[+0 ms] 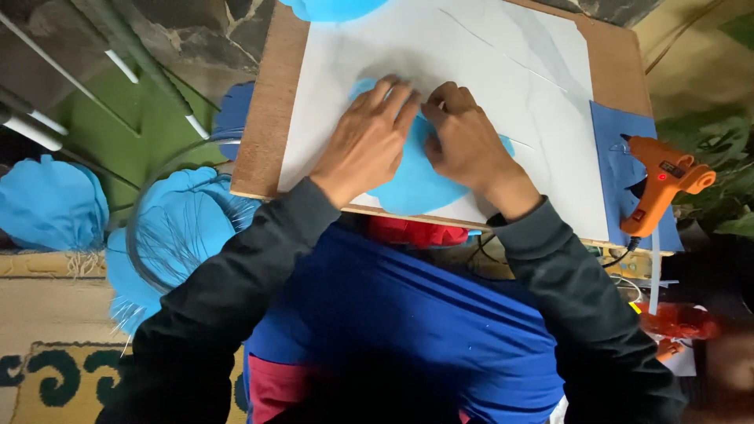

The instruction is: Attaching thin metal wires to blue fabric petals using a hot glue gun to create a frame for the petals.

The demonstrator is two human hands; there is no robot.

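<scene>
While my left hand (367, 141) presses flat and my right hand (463, 141) pinches the top edge of the light blue cutout (408, 187) lying on the white board (503, 71), I judge the shaping underway, with the orange glue gun (658, 188) lying untouched.

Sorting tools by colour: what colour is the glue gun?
Orange glue gun, seen in the head view.

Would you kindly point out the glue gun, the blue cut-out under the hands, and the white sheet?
Glue gun (658, 185), head view, on its orange body.
Blue cut-out (408, 184), head view, lower middle.
White sheet (503, 55), head view, bare upper part.
</scene>
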